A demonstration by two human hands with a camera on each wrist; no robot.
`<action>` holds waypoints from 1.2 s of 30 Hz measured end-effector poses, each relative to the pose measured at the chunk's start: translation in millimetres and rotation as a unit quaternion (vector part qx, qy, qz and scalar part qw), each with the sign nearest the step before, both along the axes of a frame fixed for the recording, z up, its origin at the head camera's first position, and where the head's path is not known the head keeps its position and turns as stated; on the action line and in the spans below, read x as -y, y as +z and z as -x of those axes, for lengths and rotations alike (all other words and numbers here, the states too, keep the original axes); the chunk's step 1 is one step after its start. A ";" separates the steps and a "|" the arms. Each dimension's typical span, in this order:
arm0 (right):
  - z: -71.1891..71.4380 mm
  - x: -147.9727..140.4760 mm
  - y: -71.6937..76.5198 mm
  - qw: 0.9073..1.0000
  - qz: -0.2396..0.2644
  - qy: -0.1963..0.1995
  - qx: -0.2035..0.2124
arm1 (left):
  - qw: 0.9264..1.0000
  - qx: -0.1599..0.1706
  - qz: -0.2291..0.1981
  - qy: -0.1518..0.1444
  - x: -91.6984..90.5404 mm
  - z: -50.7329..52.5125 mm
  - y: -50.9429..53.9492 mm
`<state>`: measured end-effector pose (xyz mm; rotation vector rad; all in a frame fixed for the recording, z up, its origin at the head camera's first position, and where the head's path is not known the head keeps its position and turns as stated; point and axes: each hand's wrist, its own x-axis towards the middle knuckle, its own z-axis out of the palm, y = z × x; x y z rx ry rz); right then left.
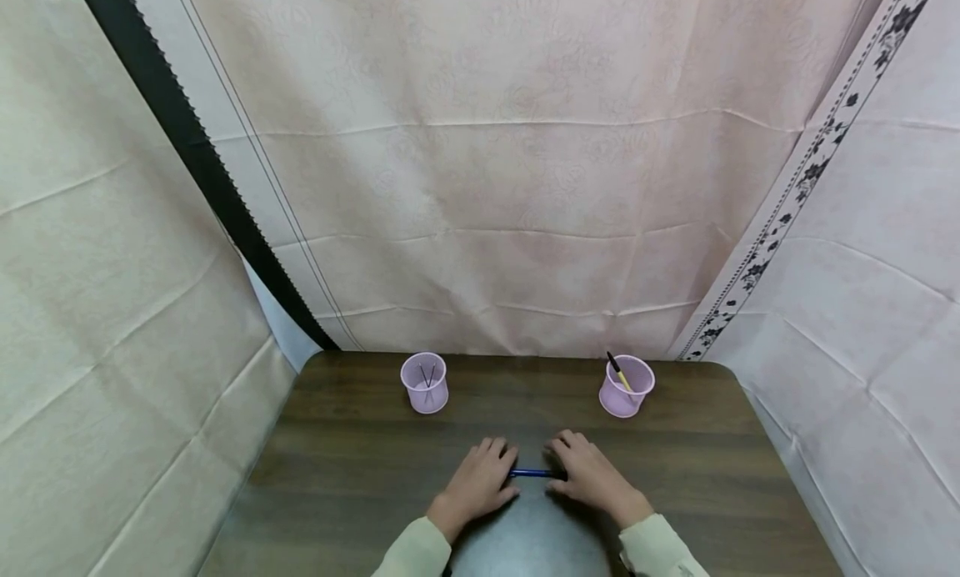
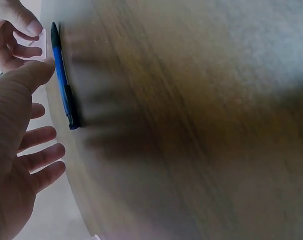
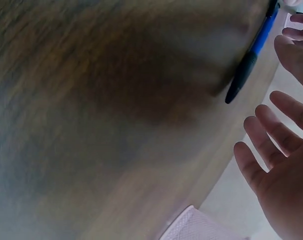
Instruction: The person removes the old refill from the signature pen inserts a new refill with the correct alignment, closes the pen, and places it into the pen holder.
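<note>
A blue pen [image 1: 531, 473] with black ends lies crosswise on the table between the two hands. My left hand [image 1: 482, 481] is at its left end, fingers spread and relaxed; the left wrist view shows the thumb near the pen [image 2: 63, 75], and I cannot tell whether it touches. At the other end is my right hand [image 1: 591, 477], whose loosely bent fingers stand apart in the right wrist view, beside the pen's dark tip [image 3: 241, 75]. Neither hand grips the pen.
Behind the left hand stands a lilac cup [image 1: 425, 387] with thin dark sticks in it. A second lilac cup [image 1: 621, 403], holding a yellow and black pen [image 1: 619, 373], stands behind the right hand. Pale cloth [image 1: 525, 185] hangs along the back edge of the wooden table [image 1: 337, 452].
</note>
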<state>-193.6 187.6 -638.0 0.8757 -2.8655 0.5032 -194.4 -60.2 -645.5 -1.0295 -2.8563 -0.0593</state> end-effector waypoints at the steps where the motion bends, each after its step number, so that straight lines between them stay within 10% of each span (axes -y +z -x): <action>1: 0.4 0.5 -1.1 1.000 0.000 0.001 -0.002 | 1.000 0.001 0.002 0.001 -0.3 0.6 -0.8; 21: 5.0 8.9 -16.3 1.000 -0.001 0.005 0.030 | 1.000 -0.012 0.005 -0.010 -8.1 0.6 -11.4; 36: 6.6 6.9 -23.6 0.998 0.022 0.049 -0.041 | 0.999 -0.009 -0.035 -0.005 -12.8 2.1 -18.7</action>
